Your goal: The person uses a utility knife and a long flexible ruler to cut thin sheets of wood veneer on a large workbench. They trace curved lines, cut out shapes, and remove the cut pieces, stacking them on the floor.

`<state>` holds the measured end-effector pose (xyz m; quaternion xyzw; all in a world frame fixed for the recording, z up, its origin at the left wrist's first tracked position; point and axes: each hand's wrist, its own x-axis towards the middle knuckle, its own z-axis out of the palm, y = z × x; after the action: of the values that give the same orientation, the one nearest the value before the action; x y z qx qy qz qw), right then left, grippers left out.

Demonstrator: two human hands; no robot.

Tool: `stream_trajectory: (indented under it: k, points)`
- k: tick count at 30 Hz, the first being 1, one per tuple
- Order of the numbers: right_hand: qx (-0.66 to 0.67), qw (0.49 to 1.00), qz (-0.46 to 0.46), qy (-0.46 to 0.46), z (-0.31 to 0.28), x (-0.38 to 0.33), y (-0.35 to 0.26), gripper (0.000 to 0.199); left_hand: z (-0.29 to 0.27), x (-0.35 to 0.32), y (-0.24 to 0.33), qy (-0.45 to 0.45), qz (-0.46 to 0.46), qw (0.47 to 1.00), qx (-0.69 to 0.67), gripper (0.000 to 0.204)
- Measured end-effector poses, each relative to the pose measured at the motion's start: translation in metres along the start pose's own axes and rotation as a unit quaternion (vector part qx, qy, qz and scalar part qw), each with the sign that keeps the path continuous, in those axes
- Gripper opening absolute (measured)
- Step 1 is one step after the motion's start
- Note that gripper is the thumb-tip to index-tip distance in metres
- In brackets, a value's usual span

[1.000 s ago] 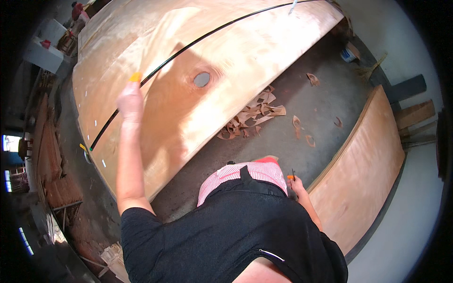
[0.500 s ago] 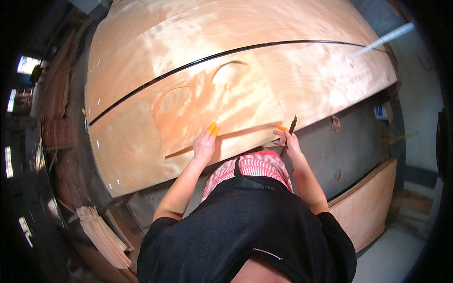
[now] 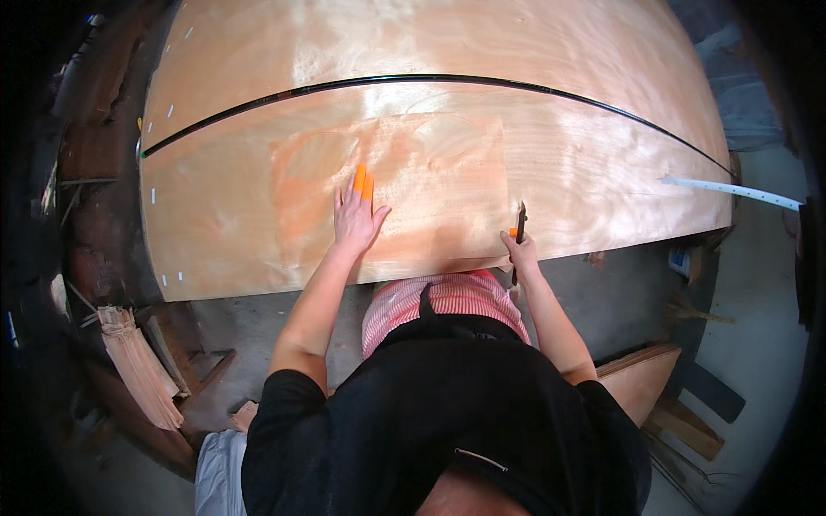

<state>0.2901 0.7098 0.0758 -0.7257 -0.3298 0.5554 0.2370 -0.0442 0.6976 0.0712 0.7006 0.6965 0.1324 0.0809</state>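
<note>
My left hand (image 3: pixel 354 222) lies flat on a thin reddish wood veneer piece (image 3: pixel 439 193), fingers stretched forward. Two of its fingers wear orange covers. Beneath the piece spreads a much larger pale wood sheet (image 3: pixel 215 232). Close to the piece's near right corner, my right hand (image 3: pixel 522 251) is closed round a slim dark knife (image 3: pixel 521 222), its tip pointing up and away from me. An orange cover shows on a finger of this hand too. The veneer piece lies nearly flat, with faint ripples toward its far edge.
A long thin black rod (image 3: pixel 413 78) curves across the large sheet beyond the veneer piece. A white perforated strip (image 3: pixel 740 191) juts over the right edge. Bundled veneer strips (image 3: pixel 142 365) are at the lower left, and stacked wood sheets (image 3: pixel 641 378) stand at the lower right.
My left hand has moved from the veneer's near edge farther onto it and flattened out. The veneer's raised bulges have sunk. My right hand keeps the knife near the corner. The view has shifted.
</note>
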Motion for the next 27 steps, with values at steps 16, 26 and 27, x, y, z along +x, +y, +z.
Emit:
stream_trajectory:
  k: [16, 26, 27]
  points:
    - [-0.397, 0.852, -0.217, -0.264, 0.088, -0.04, -0.061, 0.037, 0.022, 0.018, -0.052, 0.119, -0.137, 0.983, -0.025, 0.053]
    - [-0.497, 0.727, -0.393, -0.266, 0.212, 0.008, -0.062, 0.026, 0.025, 0.019, -0.058, 0.116, -0.136, 0.984, 0.006, 0.042]
    - [-0.511, 0.718, -0.395, -0.26, 0.212, 0.009, -0.058, 0.029, 0.027, 0.019, -0.058, 0.144, -0.136, 0.98, -0.006, 0.04]
